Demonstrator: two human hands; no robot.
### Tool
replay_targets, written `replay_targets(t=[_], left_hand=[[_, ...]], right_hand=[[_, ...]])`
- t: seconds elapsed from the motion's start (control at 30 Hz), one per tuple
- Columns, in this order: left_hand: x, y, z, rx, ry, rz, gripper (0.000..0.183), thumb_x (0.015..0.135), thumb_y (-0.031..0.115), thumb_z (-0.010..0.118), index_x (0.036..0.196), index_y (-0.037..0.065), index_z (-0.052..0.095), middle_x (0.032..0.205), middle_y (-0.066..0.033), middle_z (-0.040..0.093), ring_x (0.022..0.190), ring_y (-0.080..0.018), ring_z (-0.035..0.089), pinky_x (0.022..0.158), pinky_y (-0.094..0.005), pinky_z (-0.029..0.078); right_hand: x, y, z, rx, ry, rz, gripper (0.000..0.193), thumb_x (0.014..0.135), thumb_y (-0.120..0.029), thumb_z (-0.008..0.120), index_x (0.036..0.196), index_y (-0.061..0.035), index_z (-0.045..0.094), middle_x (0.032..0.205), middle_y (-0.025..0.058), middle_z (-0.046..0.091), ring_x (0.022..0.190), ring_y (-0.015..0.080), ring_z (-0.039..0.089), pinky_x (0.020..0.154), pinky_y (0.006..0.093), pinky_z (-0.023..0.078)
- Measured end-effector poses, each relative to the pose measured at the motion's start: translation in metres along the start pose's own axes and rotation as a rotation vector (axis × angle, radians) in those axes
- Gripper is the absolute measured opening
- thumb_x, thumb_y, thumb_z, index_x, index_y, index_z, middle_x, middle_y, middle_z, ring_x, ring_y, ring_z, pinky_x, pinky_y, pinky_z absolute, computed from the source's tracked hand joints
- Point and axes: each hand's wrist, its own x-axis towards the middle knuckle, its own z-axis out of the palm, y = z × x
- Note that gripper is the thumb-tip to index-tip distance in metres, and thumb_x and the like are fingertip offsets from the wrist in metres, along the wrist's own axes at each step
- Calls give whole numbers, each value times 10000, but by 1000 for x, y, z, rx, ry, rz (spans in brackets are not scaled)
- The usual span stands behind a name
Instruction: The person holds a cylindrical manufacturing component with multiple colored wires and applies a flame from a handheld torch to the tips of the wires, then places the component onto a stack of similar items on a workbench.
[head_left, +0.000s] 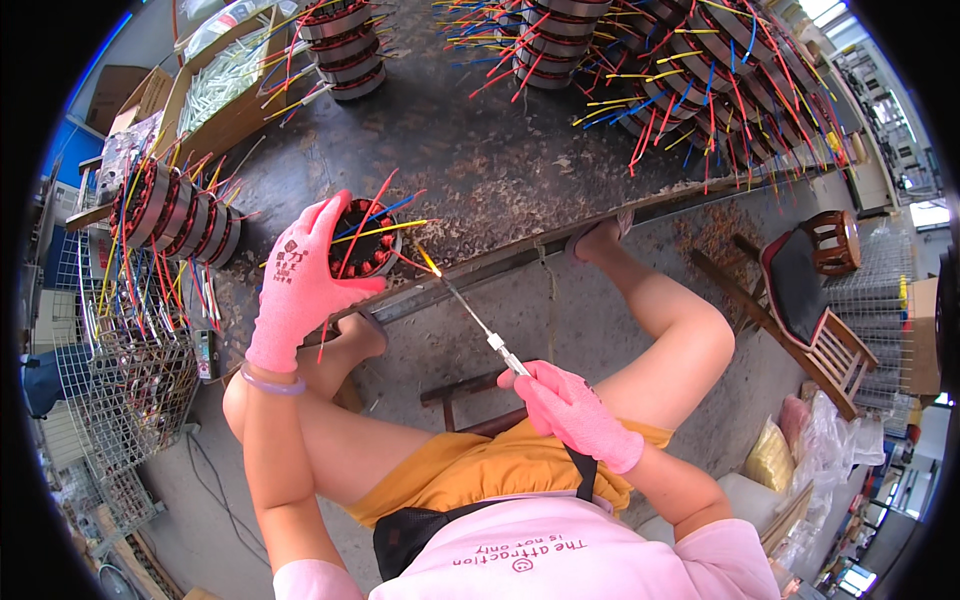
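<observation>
My left hand (305, 275), in a pink glove, is closed round a motor stator (384, 262) at the table's near edge. Dark red windings line the stator's ring, and red, blue and yellow leads stick out from it. My right hand (578, 412), also gloved in pink, grips a slim tool (508, 356) with a silver handle, a white collar and a thin metal shaft. The tool points up and left toward the stator. Its tip is bright yellow-orange, close to a red lead; whether this is a flame or a sleeve I cannot tell.
Stacked stators (170, 215) lie at the table's left edge, below a box of white tubes (222, 88). More stators (345, 50) stand at the back, with a large pile (720, 90) at the right. A wooden chair (800, 285) stands on the floor at the right.
</observation>
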Motion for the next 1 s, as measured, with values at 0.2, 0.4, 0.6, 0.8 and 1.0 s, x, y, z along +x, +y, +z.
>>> replay_targets(t=[0.2,0.4,0.6,0.8,1.0], left_hand=[[1,0,-1,-10,-2,7,951,578,185,884,1413,10,465,1324,-163,570,1178,-347,585,999,-393,477],[0,-1,-1,0,-9,20,943,577,179,880,1409,11,470,1324,-163,565,1184,-345,579,1005,-393,474],[0,-1,-3,-29,-27,13,957,577,240,888,1410,27,467,1316,-164,558,1206,-360,552,1022,-410,457],[0,-1,-2,-35,-23,1,959,580,237,889,1414,22,465,1321,-163,558,1204,-355,554,1024,-406,455],[1,3,-2,-47,-26,-20,947,584,236,892,1405,16,476,1317,-162,567,1183,-353,570,1013,-407,463]], right_hand=[[1,5,-2,19,5,2,281,1029,-259,509,1167,-37,611,624,-55,430,518,32,359,471,216,274],[-1,-3,1,-14,-13,13,300,1038,-255,475,1175,-16,596,621,-40,417,515,46,378,485,230,321],[1,6,-3,12,-17,19,297,1040,-247,472,1191,-19,589,626,-39,425,516,46,381,481,234,324],[0,3,0,11,-16,-3,304,1041,-260,483,1191,-19,592,620,-45,423,515,36,363,474,225,294],[-2,1,1,47,9,-2,313,1032,-290,504,1182,-37,610,601,-58,430,491,28,330,455,217,239]])
